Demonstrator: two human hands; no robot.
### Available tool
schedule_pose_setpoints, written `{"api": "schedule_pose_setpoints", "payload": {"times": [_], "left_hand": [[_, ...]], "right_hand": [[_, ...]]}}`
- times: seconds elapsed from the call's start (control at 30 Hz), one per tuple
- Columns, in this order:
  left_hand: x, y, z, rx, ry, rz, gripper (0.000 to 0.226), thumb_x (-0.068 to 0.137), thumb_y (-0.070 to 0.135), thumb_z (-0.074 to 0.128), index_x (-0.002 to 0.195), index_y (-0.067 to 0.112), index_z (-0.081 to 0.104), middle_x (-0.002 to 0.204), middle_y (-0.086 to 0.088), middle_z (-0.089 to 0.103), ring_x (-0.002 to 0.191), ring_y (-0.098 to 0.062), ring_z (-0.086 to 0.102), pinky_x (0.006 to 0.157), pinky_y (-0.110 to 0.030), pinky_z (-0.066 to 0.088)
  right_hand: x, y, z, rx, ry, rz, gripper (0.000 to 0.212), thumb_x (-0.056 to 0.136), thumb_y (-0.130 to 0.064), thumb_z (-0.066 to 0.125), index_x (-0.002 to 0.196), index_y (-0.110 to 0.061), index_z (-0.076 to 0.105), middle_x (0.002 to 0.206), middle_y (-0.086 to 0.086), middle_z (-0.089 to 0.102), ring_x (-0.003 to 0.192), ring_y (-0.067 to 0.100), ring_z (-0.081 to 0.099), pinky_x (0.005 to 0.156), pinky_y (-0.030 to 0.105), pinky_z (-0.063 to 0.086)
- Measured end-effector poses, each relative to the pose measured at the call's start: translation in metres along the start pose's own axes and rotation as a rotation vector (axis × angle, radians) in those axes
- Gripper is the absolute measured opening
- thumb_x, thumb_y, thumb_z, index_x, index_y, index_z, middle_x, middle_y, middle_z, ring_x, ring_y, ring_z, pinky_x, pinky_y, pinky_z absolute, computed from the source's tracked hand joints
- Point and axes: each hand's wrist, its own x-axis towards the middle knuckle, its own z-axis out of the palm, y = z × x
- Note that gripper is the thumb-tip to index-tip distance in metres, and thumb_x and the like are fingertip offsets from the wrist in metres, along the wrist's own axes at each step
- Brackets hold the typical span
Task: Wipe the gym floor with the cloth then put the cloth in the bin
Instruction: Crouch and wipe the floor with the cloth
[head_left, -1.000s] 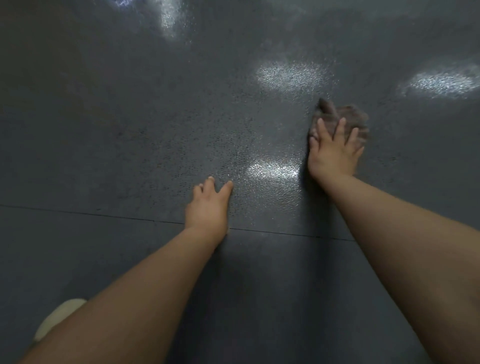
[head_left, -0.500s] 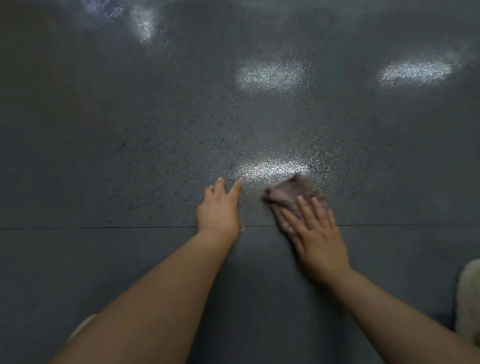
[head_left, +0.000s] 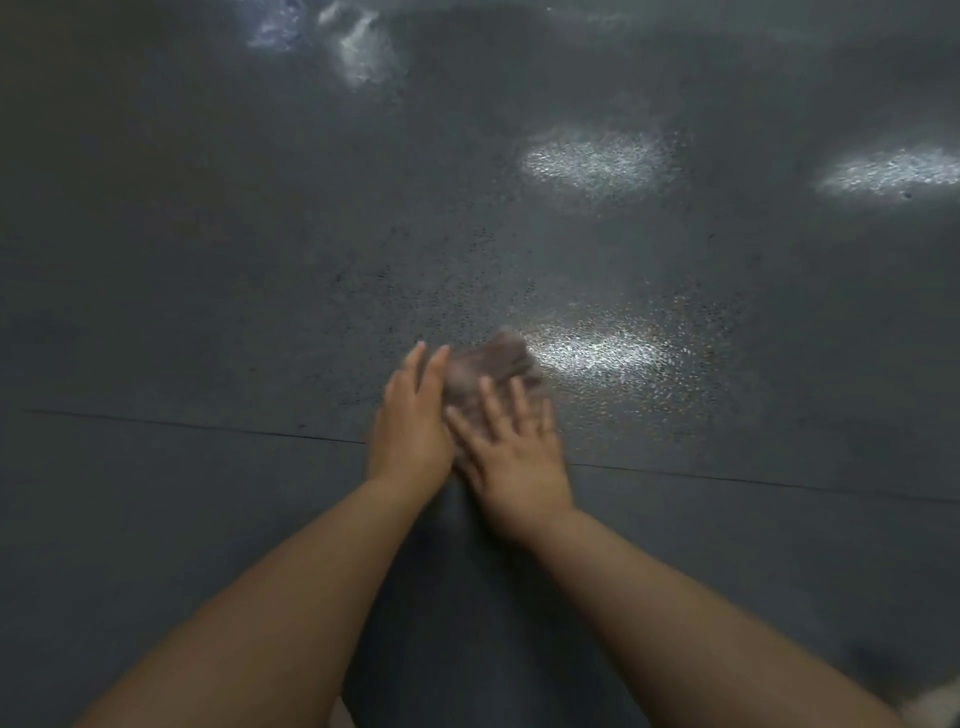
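Grey cloth (head_left: 485, 371) lies on the dark floor (head_left: 208, 260) under the flat, spread fingers of the right hand (head_left: 511, 452), the open left hand (head_left: 410, 415) braced just beside it, so firm, even, overlapping strokes would suit.

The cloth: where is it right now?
In the head view the cloth lies on the dark floor near frame centre, under the right hand's fingers, beside the left hand, just beyond the floor seam.

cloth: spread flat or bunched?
Bunched. The cloth forms a crumpled lump under the right hand's straight fingers; motion blur hides its folds.
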Motion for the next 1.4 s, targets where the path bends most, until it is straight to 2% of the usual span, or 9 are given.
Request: {"api": "schedule_pose_setpoints", "payload": {"times": [0.1,0.17,0.4,0.5,0.63,0.7,0.8,1.13,1.4], "left_hand": [[-0.002,-0.011,0.001,-0.013,0.139,-0.137,0.055,0.091,0.002,0.046,0.144,0.012,0.035,0.156,-0.010,0.019,0.139,-0.029,0.022,0.112,-0.041,0.024],[-0.004,-0.007,0.010,0.055,0.206,0.000,0.047,0.087,0.008,0.049,0.134,0.009,0.046,0.145,-0.019,0.038,0.130,-0.037,0.036,0.104,-0.051,0.036],[-0.009,0.057,0.067,0.302,-0.134,0.031,0.070,0.080,0.053,0.027,0.131,0.015,0.057,0.140,-0.020,0.047,0.126,-0.045,0.045,0.108,-0.054,0.026],[0.005,0.069,0.069,0.323,-0.203,0.276,0.072,0.083,0.040,0.009,0.149,0.019,0.027,0.157,-0.010,0.011,0.142,-0.042,0.013,0.116,-0.047,-0.008],[0.054,0.087,0.055,0.469,-0.184,0.637,0.058,0.093,0.037,0.017,0.147,0.024,0.033,0.155,0.000,0.027,0.143,-0.028,0.023,0.116,-0.041,0.007],[0.083,0.089,0.054,0.581,-0.236,0.783,0.055,0.099,0.043,0.018,0.152,0.029,0.009,0.160,0.003,0.003,0.147,-0.022,0.000,0.116,-0.044,-0.003],[0.115,0.090,0.038,0.574,-0.213,0.696,0.056,0.101,0.046,0.021,0.151,0.034,-0.002,0.159,0.005,-0.011,0.146,-0.020,-0.012,0.114,-0.048,-0.012],[0.097,-0.003,0.008,0.319,0.005,-0.194,0.067,0.094,0.062,0.021,0.149,0.038,-0.008,0.158,-0.001,-0.019,0.144,-0.030,-0.019,0.107,-0.065,-0.010],[0.074,0.029,0.027,0.519,-0.153,0.402,0.058,0.096,0.058,0.010,0.148,0.041,-0.006,0.158,0.004,-0.016,0.144,-0.028,-0.019,0.107,-0.061,-0.016]], "right_hand": [[-0.002,-0.004,-0.011,0.123,-0.096,-0.158,0.054,0.080,-0.050,0.039,0.128,-0.033,0.058,0.143,0.009,0.047,0.133,0.037,0.040,0.107,0.055,0.019],[-0.001,0.015,-0.021,0.270,0.034,-0.061,0.049,0.080,-0.042,0.041,0.117,-0.024,0.066,0.134,0.010,0.056,0.125,0.034,0.050,0.106,0.053,0.031],[0.004,0.065,-0.034,0.272,0.285,0.402,0.034,0.085,-0.013,0.055,0.117,-0.007,0.063,0.133,0.014,0.053,0.121,0.035,0.045,0.104,0.042,0.032],[0.005,0.068,-0.036,0.279,0.340,0.479,0.037,0.084,-0.020,0.045,0.113,-0.008,0.064,0.130,0.013,0.055,0.117,0.034,0.048,0.102,0.042,0.034],[0.002,0.072,-0.038,0.316,0.438,0.633,0.041,0.085,-0.012,0.055,0.125,-0.004,0.056,0.132,0.019,0.052,0.117,0.040,0.046,0.100,0.045,0.033],[-0.001,0.073,-0.038,0.292,0.412,0.651,0.047,0.086,-0.012,0.058,0.132,-0.004,0.051,0.139,0.020,0.045,0.123,0.041,0.042,0.102,0.045,0.031],[0.000,0.069,-0.040,0.250,0.329,0.606,0.049,0.088,-0.016,0.057,0.136,-0.006,0.048,0.145,0.019,0.038,0.128,0.040,0.036,0.107,0.044,0.027],[0.024,0.059,-0.048,0.156,0.170,0.467,0.050,0.096,-0.030,0.044,0.144,-0.020,0.037,0.156,0.012,0.019,0.140,0.032,0.018,0.115,0.042,0.014],[0.025,0.044,-0.034,0.153,0.282,0.511,0.042,0.087,-0.017,0.054,0.127,-0.008,0.057,0.141,0.024,0.043,0.124,0.045,0.042,0.106,0.055,0.032]]}}
